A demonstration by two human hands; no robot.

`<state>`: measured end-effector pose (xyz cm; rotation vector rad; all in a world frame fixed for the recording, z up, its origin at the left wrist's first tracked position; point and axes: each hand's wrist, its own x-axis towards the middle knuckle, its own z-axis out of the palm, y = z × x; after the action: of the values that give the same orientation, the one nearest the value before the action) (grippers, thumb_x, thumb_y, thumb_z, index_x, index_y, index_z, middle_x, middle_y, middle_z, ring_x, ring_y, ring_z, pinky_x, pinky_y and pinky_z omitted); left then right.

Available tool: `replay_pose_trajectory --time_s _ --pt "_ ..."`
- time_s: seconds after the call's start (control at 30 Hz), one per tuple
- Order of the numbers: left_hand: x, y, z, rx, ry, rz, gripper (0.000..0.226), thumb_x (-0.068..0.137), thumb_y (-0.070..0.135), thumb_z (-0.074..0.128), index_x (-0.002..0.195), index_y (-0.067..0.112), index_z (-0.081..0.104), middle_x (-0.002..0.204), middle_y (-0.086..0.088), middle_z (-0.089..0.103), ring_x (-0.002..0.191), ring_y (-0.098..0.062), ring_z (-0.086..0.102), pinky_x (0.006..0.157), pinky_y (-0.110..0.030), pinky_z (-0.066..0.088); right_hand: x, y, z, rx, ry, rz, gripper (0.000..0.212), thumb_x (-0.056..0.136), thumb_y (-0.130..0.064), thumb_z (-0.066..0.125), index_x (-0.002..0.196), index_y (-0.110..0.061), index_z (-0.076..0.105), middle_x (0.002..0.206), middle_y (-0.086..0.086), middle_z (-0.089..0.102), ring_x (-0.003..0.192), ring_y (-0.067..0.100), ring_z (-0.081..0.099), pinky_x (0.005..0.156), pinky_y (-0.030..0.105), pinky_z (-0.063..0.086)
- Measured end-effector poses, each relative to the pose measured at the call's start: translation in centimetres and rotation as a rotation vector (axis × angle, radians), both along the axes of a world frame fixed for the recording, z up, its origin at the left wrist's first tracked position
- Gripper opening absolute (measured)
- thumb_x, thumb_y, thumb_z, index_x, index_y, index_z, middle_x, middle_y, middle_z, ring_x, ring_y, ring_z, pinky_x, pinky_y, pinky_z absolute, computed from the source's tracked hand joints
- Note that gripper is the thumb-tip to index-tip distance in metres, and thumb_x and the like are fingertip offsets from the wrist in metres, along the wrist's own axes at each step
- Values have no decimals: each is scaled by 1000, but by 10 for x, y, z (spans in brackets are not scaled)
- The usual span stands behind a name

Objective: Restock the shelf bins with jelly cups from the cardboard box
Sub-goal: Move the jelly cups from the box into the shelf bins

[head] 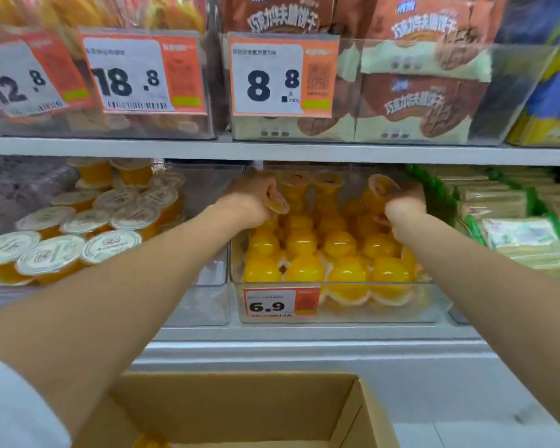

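- The jelly cups are lying in rows in the clear plastic bin at the centre of the frame. Their domed yellow bottoms are facing up, and the rear rows are sitting higher against the back wall.
- Your left hand is curling its fingers round the left-hand cup over the bin's back left, with the flat lid end showing to the right of the fist.
- Your right hand is gripping the right-hand cup over the back right, and the cup is poking out up and left of the fingers.
- To do this step well, you are probably best setting each cup dome-up into a gap in the rear rows and pressing it snug to its neighbours. Let go only once it is seated, since the rounded bottoms look likely to roll.
- The cups are looking glossy and smooth, thin translucent plastic over orange-yellow jelly with a frilled rim. The bin walls are hard, clear and slightly reflective.
- A red-and-white price tag reading 6.9 is sitting on the bin's front wall.
- The cardboard box is standing open at the bottom centre, matte brown, with a blur of yellow showing in its lower left corner.
- At the left of the frame the neighbouring bin is holding wider lidded cups, foil tops up.
- Brown wafer packs are filling the upper right.
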<state>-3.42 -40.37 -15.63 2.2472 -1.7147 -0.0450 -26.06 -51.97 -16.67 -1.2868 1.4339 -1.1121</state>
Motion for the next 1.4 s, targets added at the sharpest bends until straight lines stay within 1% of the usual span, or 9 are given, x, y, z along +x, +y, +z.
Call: replay_pose_trajectory --time_s 0.17,0.3,0.47,0.67,0.97,1.07,1.17,1.3,1.4 --pt "9 -10 -1 -21 -128 -10 26 83 45 55 103 30 57 115 -6 61 98 -29 60 84 -38 52 16 -19 2 -323 585 -137 35 98 -7 44 133 -11 50 132 15 55 120 36 54 96 42 45" --pt "10 -4 0 15 -291 118 52 86 55 50 134 34 49 141 -6 48 128 -31 45 103 -42 35 25 -34 -10 -317 822 -25 32 95 -9 48 126 -5 57 129 19 56 118 37 54 90 42 47" --pt "8 3 4 11 -297 133 51 84 45 61 128 22 50 135 -8 50 127 -32 43 103 -46 35 33 -28 -22 -367 942 67 44 98 -33 40 134 -9 49 133 21 50 119 40 48 94 48 47" --pt "11 0 1 -12 -295 135 44 89 41 59 132 32 53 135 -4 54 129 -28 42 103 -42 33 23 -25 -29 -430 1046 -8 32 94 -1 45 124 -1 52 119 22 60 107 38 62 83 43 52" --pt "19 -1 -2 -16 -113 95 48 79 53 64 124 39 62 133 0 57 125 -27 48 99 -41 45 33 -21 -24 -415 1117 -67 30 98 -1 37 110 -2 64 112 19 66 102 37 64 81 44 51" --pt "17 1 -2 -8 -123 107 53 79 60 59 127 38 59 137 -1 54 128 -28 45 102 -43 42 34 -22 -25 -417 1111 -56 31 97 -2 40 122 -6 58 131 20 53 106 37 61 82 44 50" --pt "18 0 -2 -9 -143 127 54 83 59 58 132 35 55 141 -4 50 132 -29 40 105 -45 38 32 -18 -26 -438 1116 -9 54 91 2 48 141 -14 41 150 17 25 117 41 52 90 51 49" --pt "17 0 -5 99 -109 133 64 83 56 59 139 27 48 140 -8 50 126 -31 47 102 -46 43 29 6 -25 -460 1129 47 51 93 -12 51 142 -18 40 149 12 28 124 38 46 94 47 46" --pt "11 18 -5 118 -61 58 72 75 59 50 138 24 44 136 -10 51 120 -34 51 100 -51 43 20 39 -24 -546 1092 143 46 91 -18 53 137 -22 46 144 14 40 113 35 54 85 39 48"
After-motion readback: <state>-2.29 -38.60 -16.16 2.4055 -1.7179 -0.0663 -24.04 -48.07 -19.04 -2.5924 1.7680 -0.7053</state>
